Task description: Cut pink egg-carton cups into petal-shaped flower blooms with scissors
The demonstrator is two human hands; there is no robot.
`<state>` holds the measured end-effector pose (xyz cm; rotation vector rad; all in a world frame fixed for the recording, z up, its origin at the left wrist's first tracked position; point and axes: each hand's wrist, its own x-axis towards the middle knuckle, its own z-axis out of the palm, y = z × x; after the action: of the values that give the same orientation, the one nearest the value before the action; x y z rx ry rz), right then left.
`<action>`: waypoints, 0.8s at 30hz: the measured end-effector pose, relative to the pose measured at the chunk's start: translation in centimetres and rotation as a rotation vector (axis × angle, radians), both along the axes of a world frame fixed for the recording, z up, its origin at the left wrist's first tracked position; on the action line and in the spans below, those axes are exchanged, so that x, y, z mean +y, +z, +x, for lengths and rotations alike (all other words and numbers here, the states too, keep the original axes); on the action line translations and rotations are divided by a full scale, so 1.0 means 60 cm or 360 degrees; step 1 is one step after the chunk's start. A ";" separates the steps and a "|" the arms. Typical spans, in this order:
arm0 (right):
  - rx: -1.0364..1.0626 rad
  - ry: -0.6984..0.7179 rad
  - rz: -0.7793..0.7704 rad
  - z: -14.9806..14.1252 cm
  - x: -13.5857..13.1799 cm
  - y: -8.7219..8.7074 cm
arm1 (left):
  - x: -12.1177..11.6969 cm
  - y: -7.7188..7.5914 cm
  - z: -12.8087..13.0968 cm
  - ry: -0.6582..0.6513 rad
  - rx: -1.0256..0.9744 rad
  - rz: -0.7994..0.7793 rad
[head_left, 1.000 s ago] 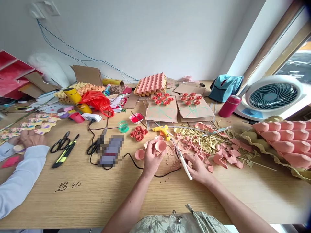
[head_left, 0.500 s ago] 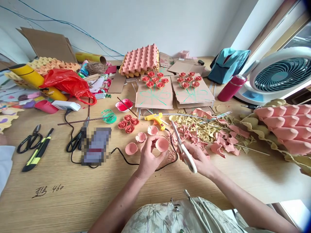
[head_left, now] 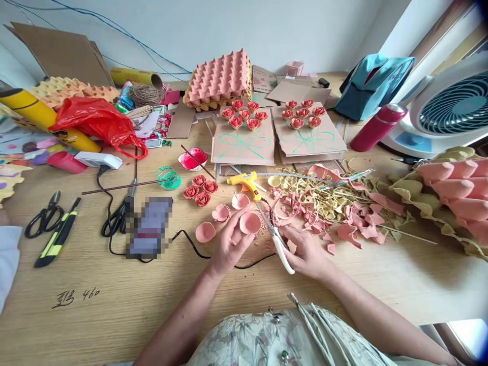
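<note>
A: Where is the cup?
B: Pink paper cup (head_left: 250, 222) sits pinched in the left hand (head_left: 229, 244)'s fingers; right hand (head_left: 305, 251) grips scissors (head_left: 275, 238) just beside it.
A: Advice?
B: Probably small snips, turning the cup steadily.

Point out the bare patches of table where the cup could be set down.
Bare wood lies near the table edge, between the handwritten mark and the left hand, and right of the right hand below the pink scraps. Behind both hands it is crowded.

left hand (head_left: 229, 243) pinching, right hand (head_left: 305, 251) curled closed, forearms converging.
</note>
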<state>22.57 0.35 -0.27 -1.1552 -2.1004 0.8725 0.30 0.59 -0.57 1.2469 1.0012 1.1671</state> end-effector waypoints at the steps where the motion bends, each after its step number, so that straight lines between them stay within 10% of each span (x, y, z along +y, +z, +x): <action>1: -0.0023 0.0007 0.0019 0.000 0.000 0.000 | 0.000 -0.002 -0.001 -0.0020 -0.0041 -0.0030; 11: 0.0058 0.0024 -0.0088 0.000 0.002 0.013 | 0.008 -0.019 -0.008 -0.0076 -0.0588 -0.0197; 19: 0.0943 0.0455 -0.1289 -0.006 -0.008 0.008 | 0.006 -0.009 -0.012 -0.0160 -0.0851 -0.0410; 24: 0.1127 0.0481 -0.1306 -0.011 -0.009 -0.016 | 0.006 -0.018 -0.015 -0.0414 -0.0834 -0.0418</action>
<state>21.91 -0.17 -1.23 -0.6836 -1.3398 2.0497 -0.58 0.96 -1.66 0.7750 0.5578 1.0416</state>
